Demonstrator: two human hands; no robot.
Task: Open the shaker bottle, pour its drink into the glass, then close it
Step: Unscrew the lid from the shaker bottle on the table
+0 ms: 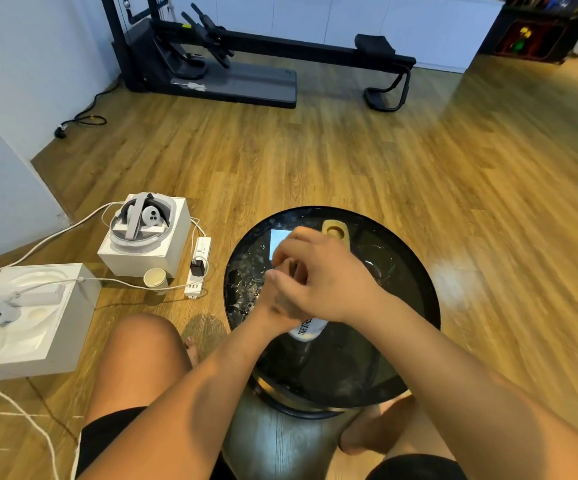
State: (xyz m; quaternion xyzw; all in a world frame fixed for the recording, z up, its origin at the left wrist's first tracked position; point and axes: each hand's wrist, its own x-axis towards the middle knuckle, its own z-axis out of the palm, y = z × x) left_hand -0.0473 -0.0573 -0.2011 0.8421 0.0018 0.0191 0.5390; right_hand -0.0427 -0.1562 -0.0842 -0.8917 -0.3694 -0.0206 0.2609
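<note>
The shaker bottle (305, 330) is gripped by the left hand (278, 303), seemingly so its hidden top can be turned by the right hand (320, 273) clasped over it.

"TRUE STRE" on shaker bottle (306, 330)

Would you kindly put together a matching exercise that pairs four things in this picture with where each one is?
Things:
1. shaker bottle
2. glass
3. paper cup
4. headset

Places:
A. in an open white box on the floor
B. on the black table, untouched
C. on the floor beside the power strip
D. gripped by the left hand, with the right hand curled over its top

Pairs: 1-D, 2-B, 3-C, 4-A
</note>
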